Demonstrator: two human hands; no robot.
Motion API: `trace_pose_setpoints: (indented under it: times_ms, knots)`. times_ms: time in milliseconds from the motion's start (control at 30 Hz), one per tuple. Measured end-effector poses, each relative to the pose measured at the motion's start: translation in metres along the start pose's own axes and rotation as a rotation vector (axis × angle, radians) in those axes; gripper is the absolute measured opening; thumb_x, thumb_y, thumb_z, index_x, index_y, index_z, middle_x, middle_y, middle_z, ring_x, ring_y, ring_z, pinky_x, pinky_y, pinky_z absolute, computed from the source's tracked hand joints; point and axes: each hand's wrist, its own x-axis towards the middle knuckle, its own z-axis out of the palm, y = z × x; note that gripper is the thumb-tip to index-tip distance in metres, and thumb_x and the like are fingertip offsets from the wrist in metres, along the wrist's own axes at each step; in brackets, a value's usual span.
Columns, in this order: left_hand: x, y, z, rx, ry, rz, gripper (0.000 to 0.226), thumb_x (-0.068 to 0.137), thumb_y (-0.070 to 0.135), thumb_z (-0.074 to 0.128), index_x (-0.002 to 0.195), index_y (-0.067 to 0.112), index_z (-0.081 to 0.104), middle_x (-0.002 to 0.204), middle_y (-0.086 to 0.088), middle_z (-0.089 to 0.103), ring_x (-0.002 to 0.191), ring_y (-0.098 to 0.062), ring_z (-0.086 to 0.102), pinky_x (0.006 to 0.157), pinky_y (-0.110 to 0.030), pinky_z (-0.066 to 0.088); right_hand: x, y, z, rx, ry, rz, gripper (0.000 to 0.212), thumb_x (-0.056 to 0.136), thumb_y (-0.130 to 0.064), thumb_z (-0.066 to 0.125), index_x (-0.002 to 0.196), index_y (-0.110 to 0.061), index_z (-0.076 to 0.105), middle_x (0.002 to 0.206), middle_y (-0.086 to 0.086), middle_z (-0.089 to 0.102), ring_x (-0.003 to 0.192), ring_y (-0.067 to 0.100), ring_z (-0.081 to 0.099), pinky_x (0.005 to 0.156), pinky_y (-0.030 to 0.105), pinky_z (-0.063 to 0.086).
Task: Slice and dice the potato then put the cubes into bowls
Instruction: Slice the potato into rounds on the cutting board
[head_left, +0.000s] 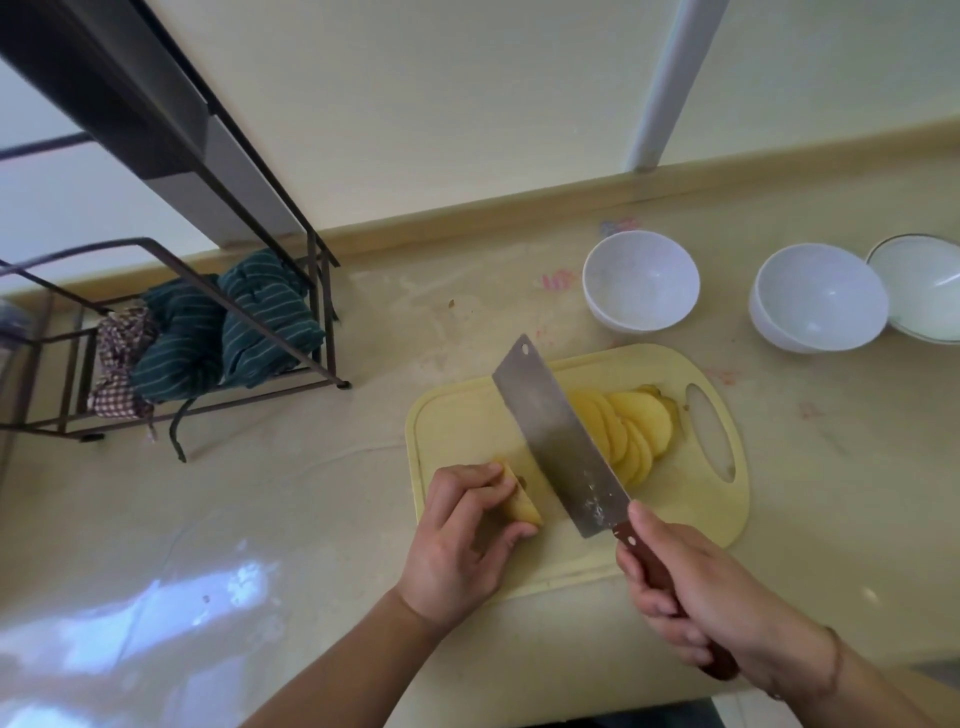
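Potato piece (521, 501): unsliced remainder, yellow cut face turned toward the blade, lying near the left edge of the cutting board (457, 415).
Left hand (462, 540): fingers and thumb curled round the potato piece, holding it down on the board.
Cleaver (561, 441): broad steel blade, hole near its far corner, tilted over the middle of the board between the held piece and the slices; whether the edge touches the board cannot be told.
Right hand (717, 603): closed round the cleaver's reddish-brown handle at the board's near right corner.
Potato slices (631, 431): thin yellow rounds, overlapping in a fanned row on the right half of the board, beside its oval handle slot.
Cutting board: pale yellow, rounded corners, lying on the counter (311, 519) toward its near edge.
White bowl (640, 280): upright, past the board's far edge.
Second white bowl (818, 304): right of the first, tilted, leaning against a white dish (919, 291) at the counter's right edge.
Wire rack (171, 332): dark metal, at the counter's left back, holding folded green striped cloths (228, 332) and a checked cloth (119, 364).
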Motion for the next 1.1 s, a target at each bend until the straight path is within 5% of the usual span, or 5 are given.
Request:
trace_pose_setpoints:
  times_ms: [267, 433, 567, 833, 1100]
  knots:
    - [0.001, 0.001, 0.0, -0.01, -0.003, -0.008, 0.039, 0.093, 0.03, 0.073, 0.121, 0.008, 0.058, 0.122, -0.002, 0.052, 0.122, -0.017, 0.057, 0.106, -0.029, 0.048, -0.006, -0.017, -0.023, 0.401, 0.0, 0.075, 0.053, 0.087, -0.063, 0.043, 0.07, -0.013, 0.043, 0.057, 0.004, 0.02, 0.034, 0.008, 0.013, 0.036, 0.012, 0.022]
    - [0.0, 0.001, -0.003, -0.033, -0.026, -0.031, 0.035, 0.095, 0.029, 0.072, 0.121, 0.009, 0.06, 0.128, -0.004, 0.052, 0.123, -0.018, 0.057, 0.104, -0.03, 0.049, -0.021, -0.022, -0.037, 0.439, -0.028, 0.042, 0.061, 0.072, -0.069, 0.065, 0.07, -0.012, 0.043, 0.058, 0.005, 0.019, 0.033, 0.007, 0.014, 0.034, 0.014, 0.025]
    - [-0.001, 0.001, -0.003, -0.04, -0.03, -0.032, 0.026, 0.1, 0.025, 0.065, 0.119, 0.009, 0.06, 0.129, -0.006, 0.051, 0.119, -0.022, 0.058, 0.1, -0.033, 0.051, -0.033, -0.022, -0.027, 0.446, -0.135, 0.061, 0.064, 0.068, -0.072, 0.063, 0.07, -0.011, 0.043, 0.056, 0.007, 0.023, 0.034, 0.005, 0.017, 0.035, 0.016, 0.026]
    - [0.001, 0.003, -0.002, 0.024, 0.018, -0.042, 0.031, 0.097, 0.033, 0.07, 0.118, 0.013, 0.059, 0.123, -0.001, 0.053, 0.117, -0.014, 0.055, 0.104, -0.025, 0.047, -0.038, -0.016, 0.026, -0.042, 0.042, -0.054, 0.067, 0.086, -0.074, 0.038, 0.066, -0.01, 0.046, 0.052, 0.009, 0.032, 0.037, 0.015, 0.024, 0.039, 0.02, 0.021]
    - [0.001, 0.002, -0.001, -0.017, 0.055, -0.041, 0.029, 0.097, 0.034, 0.069, 0.117, 0.013, 0.062, 0.117, -0.001, 0.054, 0.111, -0.008, 0.057, 0.099, -0.02, 0.049, -0.049, -0.007, 0.045, -0.347, 0.177, -0.13, 0.068, 0.069, -0.078, 0.037, 0.068, -0.011, 0.049, 0.049, -0.002, 0.04, 0.046, 0.011, 0.04, 0.049, 0.022, 0.033]
